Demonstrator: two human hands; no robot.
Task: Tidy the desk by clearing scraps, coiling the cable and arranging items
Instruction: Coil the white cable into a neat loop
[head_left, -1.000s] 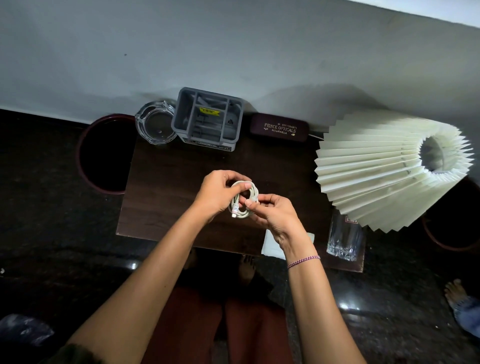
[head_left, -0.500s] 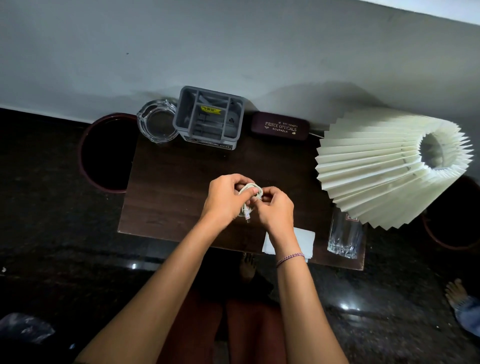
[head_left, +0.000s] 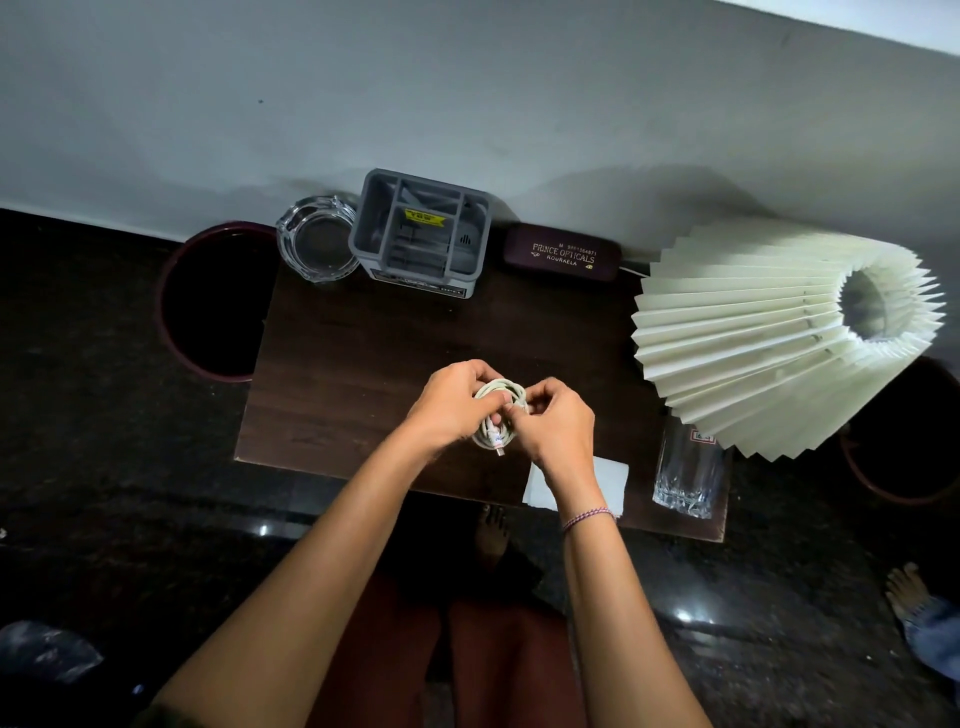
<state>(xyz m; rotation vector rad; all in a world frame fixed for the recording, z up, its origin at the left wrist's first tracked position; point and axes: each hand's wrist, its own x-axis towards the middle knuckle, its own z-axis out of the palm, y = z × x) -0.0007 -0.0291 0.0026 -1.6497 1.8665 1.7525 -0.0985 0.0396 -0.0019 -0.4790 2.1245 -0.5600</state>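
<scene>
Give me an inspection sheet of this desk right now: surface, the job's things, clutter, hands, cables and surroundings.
Surface: dark wooden desk, set against a pale wall.
Job's things: white cable wound into a small coil, held over the desk; glass ashtray, grey organiser and spectacle case lined along the back edge.
Clutter: white paper at the front edge; glass tumbler to its right, by the pleated lampshade.
Hands: left hand grips the coil; right hand pinches it from the other side.
Cables: one plug end hangs below the coil.
Surroundings: round dark bin left of the desk; another person's foot on the floor at far right.
</scene>
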